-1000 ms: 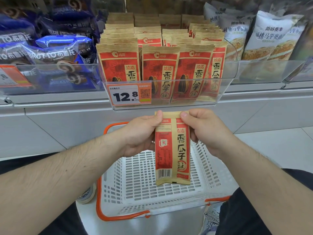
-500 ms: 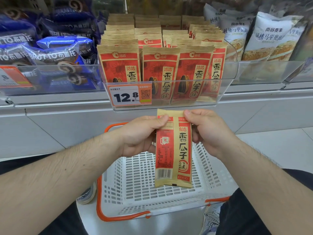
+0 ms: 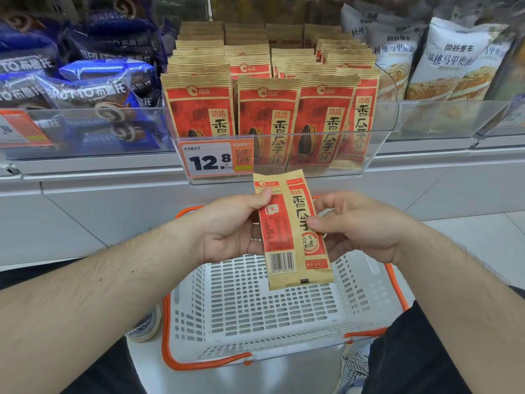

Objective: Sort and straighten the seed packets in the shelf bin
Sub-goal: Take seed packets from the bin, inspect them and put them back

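I hold one red and tan seed packet (image 3: pixel 292 231) upright, its back with the barcode facing me, just below the shelf bin. My left hand (image 3: pixel 233 226) pinches its upper left edge with the thumb on top. My right hand (image 3: pixel 358 223) pinches its right edge at mid-height. Above it, the clear plastic shelf bin (image 3: pixel 377 143) holds several rows of the same seed packets (image 3: pixel 267 115) standing upright; the rightmost front packet (image 3: pixel 362 120) leans and sits turned sideways.
An orange price tag (image 3: pixel 213 159) reading 12.8 is on the bin front. A white basket with orange rim (image 3: pixel 255 314) sits below my hands. Blue snack bags (image 3: pixel 93 89) fill the left bin, white bags (image 3: pixel 454 61) the right.
The packet rose toward the bin and tilted slightly left. My right hand slid from its top corner down to the middle of its right edge.
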`<action>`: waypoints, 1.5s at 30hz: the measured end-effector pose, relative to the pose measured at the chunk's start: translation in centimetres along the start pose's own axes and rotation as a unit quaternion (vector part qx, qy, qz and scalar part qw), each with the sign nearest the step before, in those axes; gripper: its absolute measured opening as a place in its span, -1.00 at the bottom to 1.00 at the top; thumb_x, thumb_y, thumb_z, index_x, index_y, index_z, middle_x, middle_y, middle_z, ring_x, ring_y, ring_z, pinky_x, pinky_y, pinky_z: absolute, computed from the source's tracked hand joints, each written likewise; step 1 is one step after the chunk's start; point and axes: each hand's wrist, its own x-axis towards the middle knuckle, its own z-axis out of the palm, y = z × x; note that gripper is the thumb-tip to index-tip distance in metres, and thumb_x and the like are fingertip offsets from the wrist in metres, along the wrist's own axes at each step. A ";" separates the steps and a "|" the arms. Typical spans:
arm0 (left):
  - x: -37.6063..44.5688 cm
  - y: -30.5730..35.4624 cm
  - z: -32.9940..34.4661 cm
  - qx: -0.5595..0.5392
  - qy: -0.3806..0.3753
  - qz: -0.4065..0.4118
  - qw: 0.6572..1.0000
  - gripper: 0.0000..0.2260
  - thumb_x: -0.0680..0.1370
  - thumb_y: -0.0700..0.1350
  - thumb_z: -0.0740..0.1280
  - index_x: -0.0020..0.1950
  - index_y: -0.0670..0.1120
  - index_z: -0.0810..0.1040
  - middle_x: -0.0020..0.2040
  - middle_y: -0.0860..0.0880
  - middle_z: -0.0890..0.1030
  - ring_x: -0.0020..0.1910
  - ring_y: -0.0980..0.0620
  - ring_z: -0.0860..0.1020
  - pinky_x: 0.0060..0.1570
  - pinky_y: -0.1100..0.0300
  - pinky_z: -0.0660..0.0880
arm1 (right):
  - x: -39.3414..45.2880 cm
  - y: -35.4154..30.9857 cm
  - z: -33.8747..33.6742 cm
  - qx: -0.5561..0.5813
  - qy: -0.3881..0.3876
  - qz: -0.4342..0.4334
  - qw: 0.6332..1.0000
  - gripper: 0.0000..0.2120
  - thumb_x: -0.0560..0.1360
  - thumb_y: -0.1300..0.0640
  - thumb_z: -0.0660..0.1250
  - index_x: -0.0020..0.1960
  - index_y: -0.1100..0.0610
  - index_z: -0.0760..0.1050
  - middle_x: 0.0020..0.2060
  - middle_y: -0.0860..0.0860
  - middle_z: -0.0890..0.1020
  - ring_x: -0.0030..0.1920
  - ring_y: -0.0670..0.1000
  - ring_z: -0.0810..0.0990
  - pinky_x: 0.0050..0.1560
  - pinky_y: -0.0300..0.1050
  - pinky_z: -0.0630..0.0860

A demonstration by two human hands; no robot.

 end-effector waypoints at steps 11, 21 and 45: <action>0.2 -0.5 -0.2 -0.009 -0.034 0.000 0.999 -0.63 0.41 -0.12 0.36 0.19 -0.21 0.59 0.10 -0.18 0.70 -0.04 -0.08 0.70 -0.04 -0.09 0.65 | -0.9 0.0 -0.6 0.012 -0.086 0.008 0.996 -0.44 0.42 0.35 0.42 0.36 0.17 0.33 -0.01 0.33 0.67 -0.01 0.36 0.63 -0.41 -0.15 0.62; 0.4 -0.8 -0.1 0.033 -0.009 0.009 0.999 -0.82 0.56 -0.16 0.32 0.13 -0.15 0.60 0.00 -0.13 0.71 -0.03 -0.06 0.68 -0.03 -0.10 0.65 | -0.6 0.0 0.0 0.017 -0.070 0.006 0.997 -0.38 0.34 0.28 0.48 0.32 0.22 0.31 -0.04 0.31 0.69 -0.16 0.26 0.65 -0.44 -0.18 0.60; 0.5 -1.8 0.3 0.168 -0.010 0.084 0.982 -0.63 0.34 -0.05 0.41 0.14 -0.06 0.57 0.04 -0.25 0.67 0.02 -0.13 0.63 -0.05 -0.07 0.55 | 1.4 0.2 4.1 -0.077 0.150 -0.172 0.971 -0.71 0.65 0.22 0.16 -0.21 0.17 0.52 -0.49 0.00 0.58 -0.45 0.01 0.60 -0.32 0.00 0.58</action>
